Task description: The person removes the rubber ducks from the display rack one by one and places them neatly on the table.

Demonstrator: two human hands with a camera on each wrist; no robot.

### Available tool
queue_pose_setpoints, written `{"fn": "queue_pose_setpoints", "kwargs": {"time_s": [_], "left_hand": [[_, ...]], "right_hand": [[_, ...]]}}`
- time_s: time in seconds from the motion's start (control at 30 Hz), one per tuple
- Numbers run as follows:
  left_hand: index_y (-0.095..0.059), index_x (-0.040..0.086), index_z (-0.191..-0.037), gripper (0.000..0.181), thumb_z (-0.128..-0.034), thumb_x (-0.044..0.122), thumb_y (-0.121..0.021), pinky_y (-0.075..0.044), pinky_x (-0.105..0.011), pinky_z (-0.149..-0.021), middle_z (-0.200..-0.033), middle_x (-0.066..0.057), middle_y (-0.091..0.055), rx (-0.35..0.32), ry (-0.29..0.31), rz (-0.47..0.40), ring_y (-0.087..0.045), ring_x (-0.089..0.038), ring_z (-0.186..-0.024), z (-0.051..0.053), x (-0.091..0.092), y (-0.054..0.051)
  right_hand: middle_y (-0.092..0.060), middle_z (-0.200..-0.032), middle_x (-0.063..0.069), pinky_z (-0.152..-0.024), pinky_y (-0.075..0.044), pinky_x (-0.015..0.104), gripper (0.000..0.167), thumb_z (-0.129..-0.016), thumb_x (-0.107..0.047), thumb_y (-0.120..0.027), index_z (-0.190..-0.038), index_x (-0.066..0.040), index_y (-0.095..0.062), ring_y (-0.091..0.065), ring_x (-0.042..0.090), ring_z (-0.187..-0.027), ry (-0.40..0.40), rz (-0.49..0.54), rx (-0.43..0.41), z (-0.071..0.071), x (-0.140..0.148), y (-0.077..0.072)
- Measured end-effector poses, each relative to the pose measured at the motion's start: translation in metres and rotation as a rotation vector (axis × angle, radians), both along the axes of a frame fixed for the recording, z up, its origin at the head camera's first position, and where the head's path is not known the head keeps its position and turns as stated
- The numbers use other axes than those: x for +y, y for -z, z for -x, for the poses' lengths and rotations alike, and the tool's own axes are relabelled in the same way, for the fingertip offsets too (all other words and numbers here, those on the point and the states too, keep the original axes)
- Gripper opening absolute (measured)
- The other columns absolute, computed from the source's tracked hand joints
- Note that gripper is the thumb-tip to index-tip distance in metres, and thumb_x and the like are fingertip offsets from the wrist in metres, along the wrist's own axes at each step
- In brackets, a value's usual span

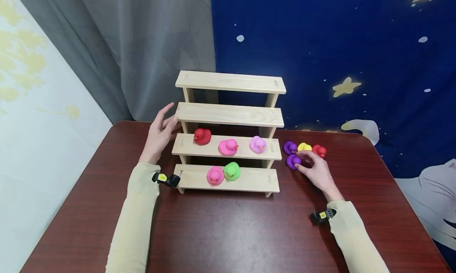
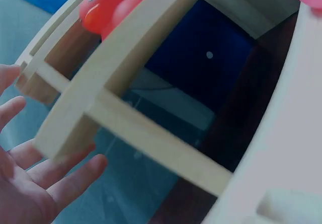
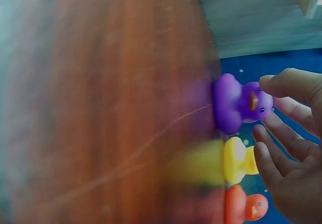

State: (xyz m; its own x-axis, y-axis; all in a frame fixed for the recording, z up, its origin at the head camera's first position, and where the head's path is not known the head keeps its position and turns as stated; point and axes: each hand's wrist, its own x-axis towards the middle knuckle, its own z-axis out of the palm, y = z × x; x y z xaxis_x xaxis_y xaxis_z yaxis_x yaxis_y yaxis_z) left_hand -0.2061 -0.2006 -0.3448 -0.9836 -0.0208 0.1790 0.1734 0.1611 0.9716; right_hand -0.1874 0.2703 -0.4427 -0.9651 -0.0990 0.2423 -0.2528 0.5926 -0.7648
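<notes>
My right hand has its thumb and fingers around the head of the front purple duck; in the right wrist view the thumb touches the head of a purple duck. Another purple duck sits just behind, with a yellow duck and a red duck to its right. My left hand, fingers spread, is at the left end of the wooden tiered shelf. In the left wrist view the hand holds nothing; whether its fingertips touch the wood is unclear.
On the shelf's third tier stand a red duck, a pink duck and a light purple duck. A pink duck and a green duck share the bottom tier. Curtains hang behind the table.
</notes>
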Motion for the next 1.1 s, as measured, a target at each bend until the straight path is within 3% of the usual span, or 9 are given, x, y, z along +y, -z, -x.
{"fn": "queue_pose_setpoints", "kwargs": {"time_s": [0.23, 0.4, 0.5, 0.63, 0.73, 0.97, 1.1], "left_hand": [[-0.034, 0.027, -0.151, 0.054, -0.1007, 0.026, -0.053, -0.039, -0.057, -0.095, -0.142, -0.021, -0.045, -0.004, 0.004, -0.024, -0.049, -0.041, -0.122, 0.008, -0.015, 0.028], [-0.035, 0.027, -0.151, 0.053, -0.1006, 0.028, -0.053, -0.041, -0.054, -0.094, -0.143, -0.021, -0.044, 0.0, -0.001, -0.035, -0.051, -0.042, -0.12, 0.006, -0.023, 0.04], [-0.034, 0.025, -0.151, 0.053, -0.101, 0.027, -0.052, -0.041, -0.054, -0.094, -0.143, -0.021, -0.044, -0.007, -0.009, -0.038, -0.051, -0.042, -0.119, 0.004, -0.027, 0.045], [-0.034, 0.024, -0.151, 0.053, -0.1016, 0.025, -0.051, -0.041, -0.054, -0.093, -0.143, -0.022, -0.044, -0.012, -0.009, -0.043, -0.051, -0.042, -0.119, -0.001, -0.03, 0.052], [-0.034, 0.024, -0.151, 0.052, -0.1016, 0.026, -0.051, -0.042, -0.052, -0.092, -0.143, -0.024, -0.043, -0.011, -0.01, -0.032, -0.052, -0.041, -0.119, -0.005, -0.031, 0.057], [-0.038, 0.028, -0.149, 0.051, -0.1004, 0.028, -0.053, -0.048, -0.041, -0.089, -0.141, -0.024, -0.045, -0.008, -0.011, 0.02, -0.061, -0.02, -0.109, -0.012, -0.033, 0.067], [-0.039, 0.029, -0.148, 0.051, -0.1001, 0.028, -0.054, -0.05, -0.038, -0.087, -0.141, -0.025, -0.045, -0.002, 0.005, 0.039, -0.062, -0.017, -0.107, -0.015, -0.034, 0.072]], "right_hand": [[-0.063, -0.113, 0.022, -0.085, -0.045, 0.021, 0.037, -0.082, 0.0, -0.076, -0.116, 0.002, -0.063, -0.059, 0.037, -0.102, 0.021, 0.05, 0.051, 0.0, -0.005, -0.016], [-0.064, -0.112, 0.022, -0.08, -0.046, 0.016, 0.035, -0.082, 0.001, -0.075, -0.116, 0.002, -0.065, -0.059, 0.014, -0.096, 0.022, 0.072, 0.095, -0.003, -0.013, -0.033], [-0.063, -0.111, 0.025, -0.08, -0.042, 0.01, 0.034, -0.083, 0.004, -0.073, -0.115, 0.005, -0.064, -0.055, -0.001, -0.095, 0.018, 0.097, 0.11, -0.01, -0.022, -0.052], [-0.063, -0.113, 0.025, -0.081, -0.04, 0.011, 0.033, -0.084, 0.004, -0.07, -0.115, 0.007, -0.062, -0.051, -0.006, -0.096, 0.021, 0.09, 0.111, -0.021, -0.035, -0.076], [-0.063, -0.114, 0.023, -0.082, -0.04, 0.014, 0.033, -0.085, 0.004, -0.07, -0.116, 0.007, -0.062, -0.053, -0.001, -0.098, 0.01, 0.082, 0.112, -0.023, -0.042, -0.085], [-0.063, -0.114, 0.024, -0.09, -0.038, 0.018, 0.031, -0.085, 0.004, -0.069, -0.116, 0.009, -0.062, -0.056, 0.036, -0.109, -0.057, 0.125, 0.131, -0.024, -0.054, -0.097], [-0.063, -0.116, 0.022, -0.091, -0.038, 0.017, 0.032, -0.087, 0.004, -0.068, -0.118, 0.008, -0.062, -0.056, 0.032, -0.109, -0.091, 0.138, 0.113, -0.024, -0.059, -0.102]]}}
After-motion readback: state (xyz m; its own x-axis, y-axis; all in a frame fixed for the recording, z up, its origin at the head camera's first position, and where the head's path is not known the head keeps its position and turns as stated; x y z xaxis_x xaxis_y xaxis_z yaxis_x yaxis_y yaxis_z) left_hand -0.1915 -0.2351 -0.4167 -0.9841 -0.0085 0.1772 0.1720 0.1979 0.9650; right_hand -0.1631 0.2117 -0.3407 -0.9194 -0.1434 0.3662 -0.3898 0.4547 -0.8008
